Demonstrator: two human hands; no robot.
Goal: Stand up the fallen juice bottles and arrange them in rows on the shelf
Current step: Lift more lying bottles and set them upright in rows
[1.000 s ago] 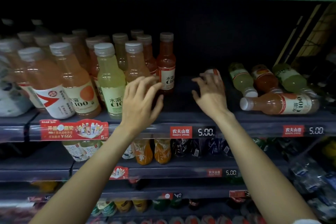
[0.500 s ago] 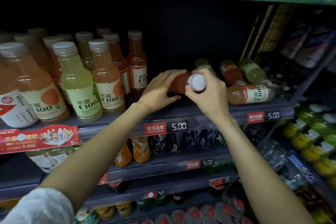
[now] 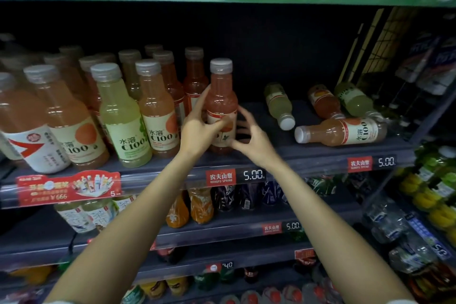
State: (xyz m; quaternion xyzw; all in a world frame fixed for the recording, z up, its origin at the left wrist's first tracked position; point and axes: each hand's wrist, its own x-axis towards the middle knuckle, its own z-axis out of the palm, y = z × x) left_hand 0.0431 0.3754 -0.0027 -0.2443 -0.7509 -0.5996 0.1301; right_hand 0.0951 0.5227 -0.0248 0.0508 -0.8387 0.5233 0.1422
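Nearest the camera, two bare forearms are seen reaching up and forward from the bottom edge toward the shelf (image 3: 308, 155) that carries the juice. The left hand (image 3: 197, 131) is wrapped around the left side of an upright red-orange juice bottle (image 3: 222, 103), with the fingers curled over its label and the thumb raised along its shoulder. The right hand (image 3: 249, 136) is held just beside the lower right of the same bottle, its fingers spread and bent; whether the fingertips touch the bottle cannot be told, as the hand is blurred. The bottle is stood on its base close to the front lip of the shelf, between the two hands, with its grey cap above both.

Directly left of the held bottle, the standing rows of bottles (image 3: 118, 116) are arranged, orange and pale green, caps up, running back into the dark. A price strip (image 3: 237, 176) marked 5.00 is fixed to the shelf edge below the hands, and a red promotional tag (image 3: 69, 187) is fixed further left.

To the right, well apart from the hands, four fallen bottles are lying on the same shelf: an orange one (image 3: 340, 132) on its side nearest the front, cap pointing left; a pale green one (image 3: 280, 106) behind it, cap toward the front; and further back a red-orange one (image 3: 323, 101) and another green one (image 3: 355, 100).
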